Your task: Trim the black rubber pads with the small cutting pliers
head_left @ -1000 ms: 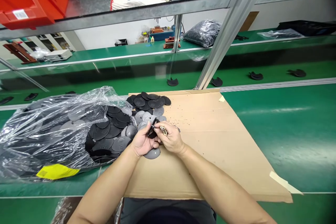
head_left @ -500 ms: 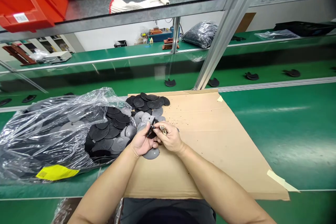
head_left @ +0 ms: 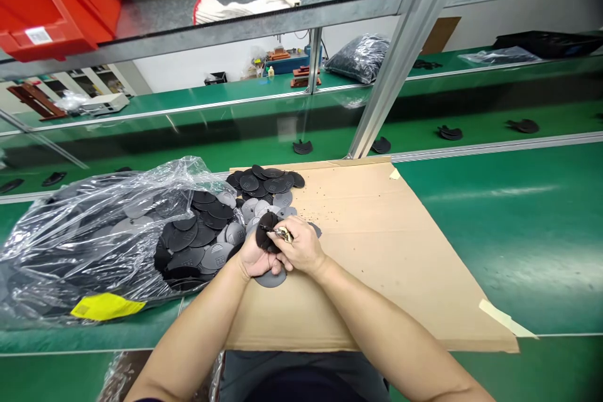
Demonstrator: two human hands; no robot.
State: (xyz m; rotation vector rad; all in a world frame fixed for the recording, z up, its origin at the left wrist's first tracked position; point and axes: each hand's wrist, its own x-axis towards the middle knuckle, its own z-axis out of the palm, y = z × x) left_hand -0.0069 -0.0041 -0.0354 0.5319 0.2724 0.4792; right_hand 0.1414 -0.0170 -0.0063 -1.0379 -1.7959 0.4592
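My left hand (head_left: 254,259) is closed around the edge of a round black plastic disc (head_left: 266,230), tilted so that one face shows. In my right hand (head_left: 302,246) is a small brass-coloured hand tool (head_left: 284,234); its thin metal tip meets the disc, and my fingers cover much of it. A grey disc (head_left: 272,279) lies on the cardboard under my hands. Just behind them is a heap of grey discs (head_left: 249,208), with a pile of black discs (head_left: 279,184) farther back.
To the left, a clear plastic bag (head_left: 94,232) spills black and grey discs. A cardboard sheet (head_left: 377,264) covers the green bench (head_left: 518,232), with dark specks on it. Past a metal post (head_left: 391,69), black parts (head_left: 450,132) lie along a green strip. A red bin (head_left: 61,6) sits overhead.
The disc in my left hand has turned from nearly edge-on to showing its face. My right hand has shifted slightly down and left with the tool.
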